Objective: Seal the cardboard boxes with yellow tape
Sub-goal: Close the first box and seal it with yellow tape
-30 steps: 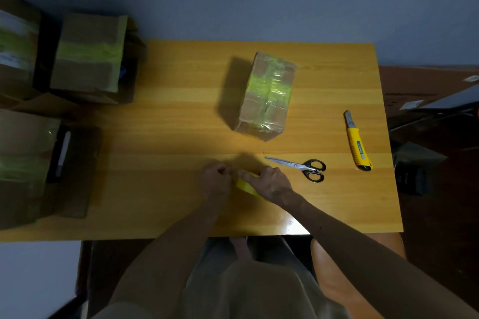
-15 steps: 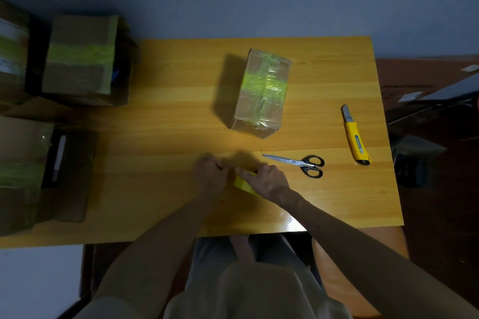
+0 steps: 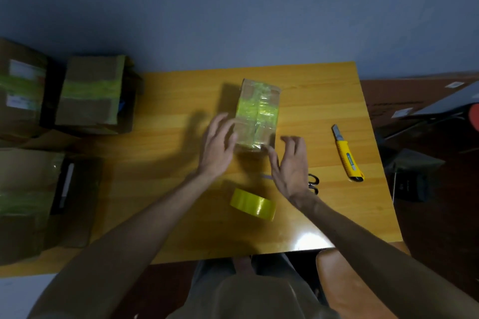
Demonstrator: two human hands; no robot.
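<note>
Yellow tape roll (image 3: 252, 204) released, lying on table (image 3: 324, 90); left hand (image 3: 217, 142) and right hand (image 3: 290, 166), fingers spread, empty, now flank the taped cardboard box (image 3: 258, 114); probably turning it next.

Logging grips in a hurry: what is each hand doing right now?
Left hand: open, beside the box.
Right hand: open, holding nothing.

Both hands hold nothing, fingers loose: left hand (image 3: 217, 145) against the taped box's (image 3: 258, 114) left side, right hand (image 3: 290, 166) just off its near-right corner. Yellow tape roll (image 3: 252, 204) lies on the table (image 3: 155, 163). Scissors (image 3: 313, 184) are partly behind the right hand, utility knife (image 3: 348, 156) further right.
</note>
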